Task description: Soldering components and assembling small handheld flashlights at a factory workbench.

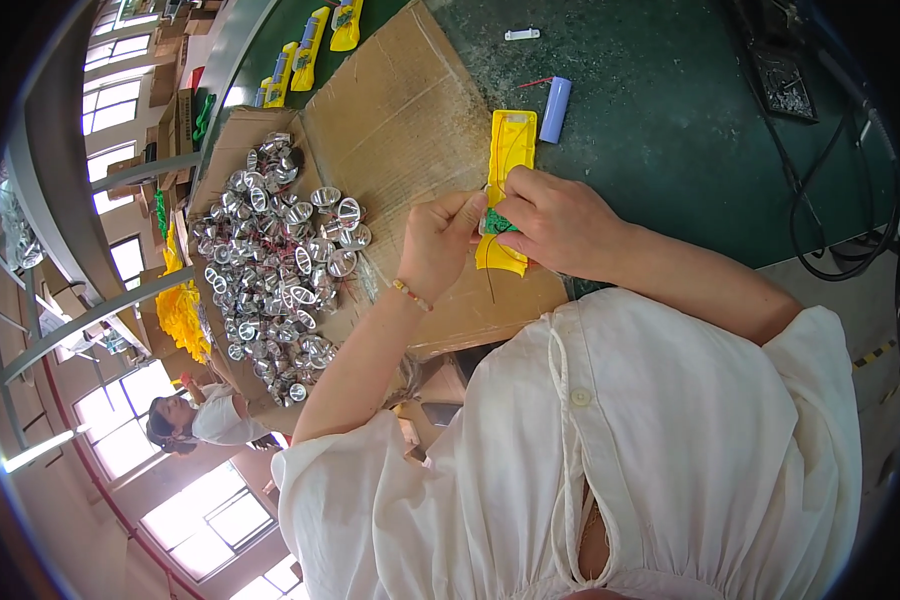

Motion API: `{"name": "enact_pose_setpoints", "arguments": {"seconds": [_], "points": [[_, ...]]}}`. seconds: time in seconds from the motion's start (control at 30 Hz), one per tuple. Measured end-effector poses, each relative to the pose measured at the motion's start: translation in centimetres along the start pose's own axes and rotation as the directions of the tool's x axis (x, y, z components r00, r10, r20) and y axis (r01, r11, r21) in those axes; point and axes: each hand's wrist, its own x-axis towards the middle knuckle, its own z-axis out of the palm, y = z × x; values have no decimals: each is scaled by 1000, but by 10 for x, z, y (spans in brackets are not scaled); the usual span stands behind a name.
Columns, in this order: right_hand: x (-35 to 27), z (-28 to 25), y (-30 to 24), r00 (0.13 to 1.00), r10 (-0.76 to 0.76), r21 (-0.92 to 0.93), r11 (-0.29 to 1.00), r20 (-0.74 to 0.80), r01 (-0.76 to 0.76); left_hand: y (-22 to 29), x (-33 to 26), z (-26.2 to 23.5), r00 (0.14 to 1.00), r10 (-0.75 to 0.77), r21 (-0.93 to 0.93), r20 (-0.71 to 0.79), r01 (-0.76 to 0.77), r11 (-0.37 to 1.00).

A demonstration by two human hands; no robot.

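Observation:
A long yellow plastic housing lies on the cardboard, with thin wires running along it. Across its middle sits a small green circuit board. My left hand pinches the board's left edge, thumb and finger pressed together. From the other side my right hand has its fingers closed on the board, covering part of it and of the housing. Exactly where the fingertips touch is hidden. Just right of the housing's far end rests a blue cylindrical battery with a red wire near its top.
Many silver reflector cups with wires fill a carton on the left. Flat cardboard covers part of the green table. Several yellow housings and a small white part lie farther off. Black cables hang at right; another person works at left.

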Motion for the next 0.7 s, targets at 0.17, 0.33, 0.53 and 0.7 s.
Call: {"name": "enact_pose_setpoints", "arguments": {"seconds": [0.17, 0.33, 0.53, 0.7], "points": [[-1, -3, -3, 1000, 11, 22, 1000, 23, -11, 0, -7, -5, 994, -18, -106, 105, 29, 994], [-3, -4, -4, 1000, 4, 58, 998, 4, -4, -11, -11, 3, 997, -45, -343, 65, 64, 937], [-3, -6, -4, 1000, 14, 71, 997, -12, -14, -10, -17, 9, 997, -3, -354, 72, 29, 935], [-4, -6, -4, 1000, 2, 81, 997, -22, 0, -9, -15, 2, 982, -33, -458, 186, 116, 881]]}}
